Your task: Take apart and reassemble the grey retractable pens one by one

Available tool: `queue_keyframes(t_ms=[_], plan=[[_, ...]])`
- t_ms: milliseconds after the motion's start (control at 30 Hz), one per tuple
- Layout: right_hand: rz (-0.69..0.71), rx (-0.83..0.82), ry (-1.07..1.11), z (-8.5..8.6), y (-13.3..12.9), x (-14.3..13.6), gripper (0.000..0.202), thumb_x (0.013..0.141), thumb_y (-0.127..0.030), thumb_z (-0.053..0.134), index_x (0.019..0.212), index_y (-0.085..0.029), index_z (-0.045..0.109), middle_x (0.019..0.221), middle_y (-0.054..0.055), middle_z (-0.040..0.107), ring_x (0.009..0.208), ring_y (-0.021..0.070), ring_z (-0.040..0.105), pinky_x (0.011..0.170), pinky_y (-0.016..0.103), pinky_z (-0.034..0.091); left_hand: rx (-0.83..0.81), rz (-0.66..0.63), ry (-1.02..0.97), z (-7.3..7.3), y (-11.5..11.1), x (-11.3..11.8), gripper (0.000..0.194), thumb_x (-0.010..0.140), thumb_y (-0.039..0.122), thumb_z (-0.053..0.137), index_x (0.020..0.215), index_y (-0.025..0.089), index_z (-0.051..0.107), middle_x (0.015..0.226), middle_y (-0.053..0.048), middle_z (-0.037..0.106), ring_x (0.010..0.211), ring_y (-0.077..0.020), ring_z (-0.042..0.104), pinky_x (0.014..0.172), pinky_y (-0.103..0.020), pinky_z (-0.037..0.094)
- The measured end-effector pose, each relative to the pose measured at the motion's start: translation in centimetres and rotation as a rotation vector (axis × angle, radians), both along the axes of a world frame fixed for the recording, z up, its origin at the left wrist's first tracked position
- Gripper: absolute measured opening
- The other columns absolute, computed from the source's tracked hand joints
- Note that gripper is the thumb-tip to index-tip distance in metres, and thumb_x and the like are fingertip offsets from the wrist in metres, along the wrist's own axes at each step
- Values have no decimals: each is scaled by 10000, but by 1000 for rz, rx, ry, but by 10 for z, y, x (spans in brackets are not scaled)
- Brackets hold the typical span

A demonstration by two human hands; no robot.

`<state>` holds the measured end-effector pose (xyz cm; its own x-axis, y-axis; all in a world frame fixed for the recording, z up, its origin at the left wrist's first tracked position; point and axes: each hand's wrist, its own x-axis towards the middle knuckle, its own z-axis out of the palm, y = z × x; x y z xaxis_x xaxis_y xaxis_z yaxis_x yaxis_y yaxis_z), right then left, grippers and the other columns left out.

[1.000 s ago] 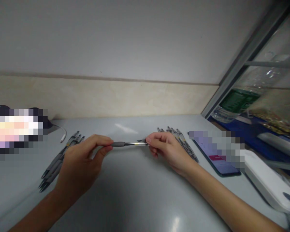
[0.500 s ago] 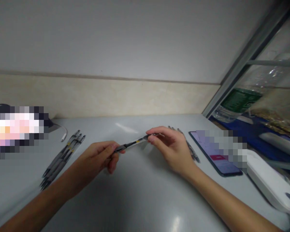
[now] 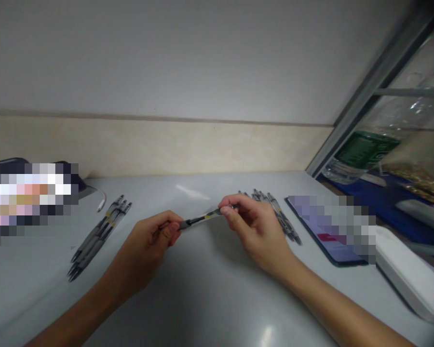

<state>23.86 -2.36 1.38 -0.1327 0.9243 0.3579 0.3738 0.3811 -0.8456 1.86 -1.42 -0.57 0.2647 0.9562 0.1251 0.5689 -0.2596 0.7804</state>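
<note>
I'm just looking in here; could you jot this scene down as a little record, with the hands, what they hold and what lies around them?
left hand: pinches the grip end of a pen
right hand: fingers on the pen's other end
held pen: raised above the desk, tilted, grey grip, clear barrel
left side: bunch of similar pens, white cable end
right side: more pens, partly behind the right hand; phone; white object
far right: clear bottle with green label
</note>
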Motion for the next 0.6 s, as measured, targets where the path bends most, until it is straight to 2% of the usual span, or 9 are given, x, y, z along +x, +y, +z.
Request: queue_keyframes(t_ms=[100,167,267,367,400,467,533,600], plan=[[-5,-39,111,2,0,0,167,842,-339,588,823,-180,638,552,-30,474,509,100,421,488,233,299,-32,-30,-54,2,-4,5,303,881,384,398,694,191,537,565,36,460,516,-105,414,484,-208,322],[47,-99,315,2,1,-2,160,822,-339,619,853,-185,648,567,-26,491,532,107,445,505,234,322,-62,-76,-97,4,-7,10,299,883,390,395,700,195,528,564,38,469,506,-102,419,478,-205,330],[187,-232,657,1,3,-7,175,804,-321,647,922,-192,662,692,-3,553,616,109,495,582,235,384,-118,-195,-104,8,-14,19,246,879,363,408,758,203,550,604,31,545,517,-102,477,496,-202,376],[269,-385,921,2,4,-12,122,825,-306,621,874,-197,646,845,18,591,763,123,552,713,253,428,-97,-278,-29,9,-18,24,179,865,315,445,846,222,597,729,14,635,653,-121,579,636,-219,451],[284,-433,1014,3,6,-12,112,842,-313,594,860,-208,628,846,14,592,788,132,564,744,271,435,-63,-266,-3,8,-17,23,170,863,309,455,880,230,605,781,10,654,708,-129,600,691,-230,461],[303,-508,1187,5,9,-7,116,879,-333,523,861,-239,587,735,-13,565,702,129,564,732,301,452,46,-185,54,4,-11,17,175,861,322,464,929,239,603,866,3,670,777,-142,615,753,-249,462],[290,-528,1292,6,13,2,142,890,-354,481,847,-245,560,560,-52,441,508,105,467,617,273,448,197,-67,180,-2,0,6,185,858,334,462,921,222,595,876,-20,668,797,-166,614,761,-280,457],[261,-509,1333,8,17,13,220,869,-402,488,760,-216,531,483,-71,317,409,91,336,472,220,376,325,-2,329,-8,12,-8,194,846,337,467,910,201,590,878,-46,664,828,-198,605,788,-323,450]])
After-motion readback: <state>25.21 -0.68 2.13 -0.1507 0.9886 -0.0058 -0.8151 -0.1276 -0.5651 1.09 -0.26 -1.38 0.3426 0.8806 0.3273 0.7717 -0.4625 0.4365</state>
